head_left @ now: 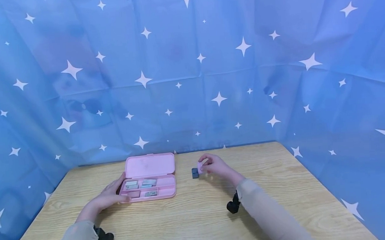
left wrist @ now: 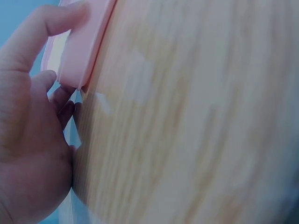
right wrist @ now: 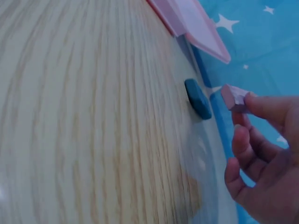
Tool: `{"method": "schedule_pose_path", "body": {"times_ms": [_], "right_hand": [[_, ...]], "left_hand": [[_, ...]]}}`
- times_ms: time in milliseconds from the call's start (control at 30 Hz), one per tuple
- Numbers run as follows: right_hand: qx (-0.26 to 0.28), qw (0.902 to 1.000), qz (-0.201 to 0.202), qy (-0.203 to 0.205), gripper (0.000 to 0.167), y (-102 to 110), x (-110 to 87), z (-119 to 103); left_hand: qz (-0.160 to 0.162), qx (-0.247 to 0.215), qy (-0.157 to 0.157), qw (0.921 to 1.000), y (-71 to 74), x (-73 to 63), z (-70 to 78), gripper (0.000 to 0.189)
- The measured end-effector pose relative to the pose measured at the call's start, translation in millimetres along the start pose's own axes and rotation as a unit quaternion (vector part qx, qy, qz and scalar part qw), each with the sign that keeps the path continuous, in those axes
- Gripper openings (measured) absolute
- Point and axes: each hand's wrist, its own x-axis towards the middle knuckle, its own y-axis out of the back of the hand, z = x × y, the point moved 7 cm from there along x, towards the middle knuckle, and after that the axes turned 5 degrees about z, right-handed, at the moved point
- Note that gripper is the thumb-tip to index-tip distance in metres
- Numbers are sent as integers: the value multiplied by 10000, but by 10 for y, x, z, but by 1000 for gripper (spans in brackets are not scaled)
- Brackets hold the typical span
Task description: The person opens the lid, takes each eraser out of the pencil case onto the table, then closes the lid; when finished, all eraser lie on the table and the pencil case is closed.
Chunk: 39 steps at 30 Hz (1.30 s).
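Observation:
An open pink pencil case (head_left: 167,190) lies on the table with its lid (head_left: 150,165) folded back. Several small pale green and grey blocks (head_left: 149,181) and a darker pink one (head_left: 133,194) sit in its compartments. My left hand (head_left: 109,194) holds the case at its left end, thumb on the near side and fingers round the far side. Between thumb and fingertips, my right hand (head_left: 215,166) pinches a small pink eraser-like block (right wrist: 235,98). Close beside that block, a dark blue-grey block (head_left: 195,173) rests on the table, right of the case.
The wood-grain table (head_left: 190,220) ends at the back against a blue curtain (head_left: 192,113) with white stars, which also hangs along both sides. A black wrist camera (head_left: 233,204) is strapped under the right sleeve, another (head_left: 104,238) under the left.

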Motion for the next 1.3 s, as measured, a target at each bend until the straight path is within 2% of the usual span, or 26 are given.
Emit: {"method": "schedule_pose_path", "body": {"times_ms": [233,733,1300], "right_hand": [[-288,9996,-27,-26,21,43,5,51],[-545,9970,-169,-521,22,64,41,137],[-930,9928,-143,-737,19,56,98,173]], "left_hand": [[19,33,-17,10000,11,-5,-25,118],[10,-33,-51,10000,27,7,-10,119],[20,-18,-99,9999,13,-13,26,117]]}}
